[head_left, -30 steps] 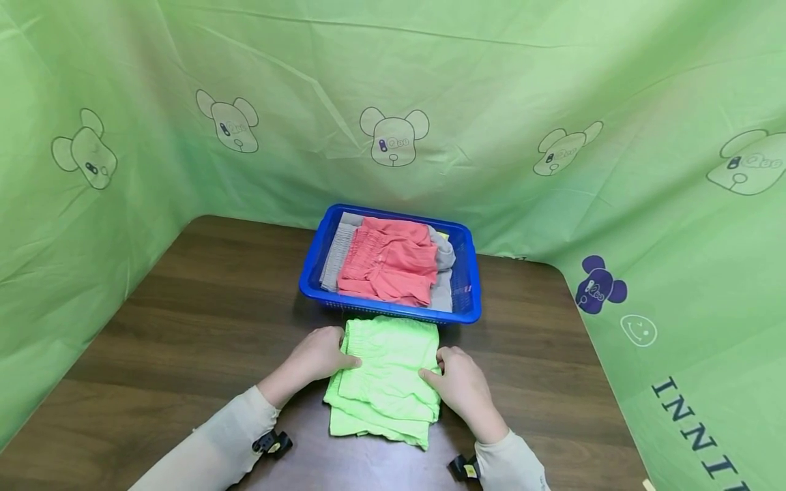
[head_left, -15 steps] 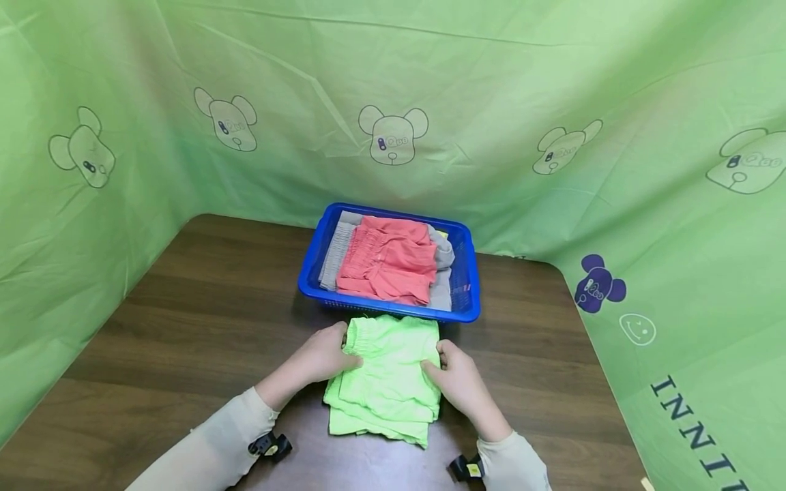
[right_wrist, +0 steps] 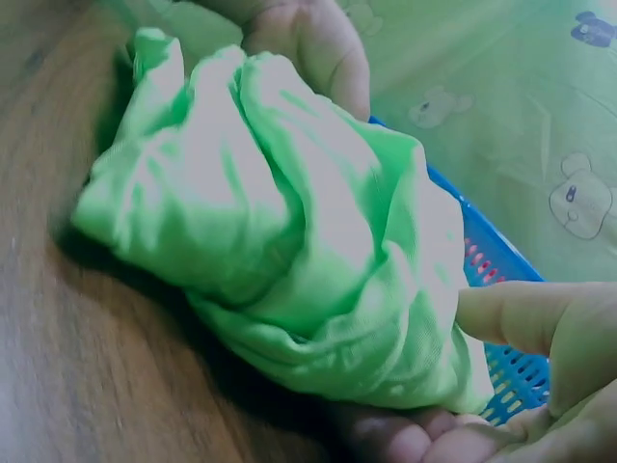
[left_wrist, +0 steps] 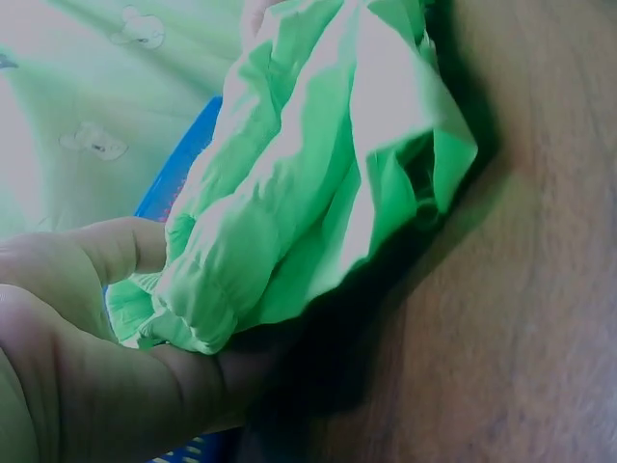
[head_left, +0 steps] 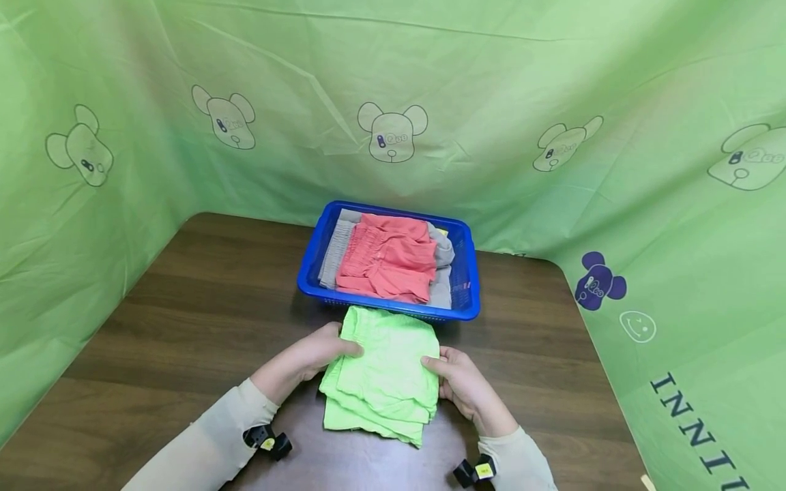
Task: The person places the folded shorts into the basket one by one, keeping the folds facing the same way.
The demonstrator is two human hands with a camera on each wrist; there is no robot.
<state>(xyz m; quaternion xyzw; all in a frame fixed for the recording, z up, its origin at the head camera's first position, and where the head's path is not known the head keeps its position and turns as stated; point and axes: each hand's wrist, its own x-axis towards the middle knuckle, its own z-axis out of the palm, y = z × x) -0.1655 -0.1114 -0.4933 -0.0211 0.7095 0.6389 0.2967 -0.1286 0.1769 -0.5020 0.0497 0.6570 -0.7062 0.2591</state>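
Bright green folded shorts (head_left: 387,368) with a gathered waistband hang between both hands, just in front of the basket. My left hand (head_left: 322,351) pinches their left side, thumb on top and fingers underneath. On the opposite side my right hand (head_left: 463,382) grips the fold the same way. Both wrist views show the shorts lifted at the held edges, with a dark shadow on the table below. The far edge of the shorts overlaps the front rim of the blue basket (head_left: 307,276) in the head view.
Inside the basket lie folded red shorts (head_left: 387,259) on top of grey garments (head_left: 334,256). A brown wooden table (head_left: 202,327) carries everything. Green printed curtain (head_left: 282,82) hangs around the back and sides, right behind the basket.
Both hands have raised the green shorts off the table slightly and shifted them toward the basket. The fingers have slid further under the sides.
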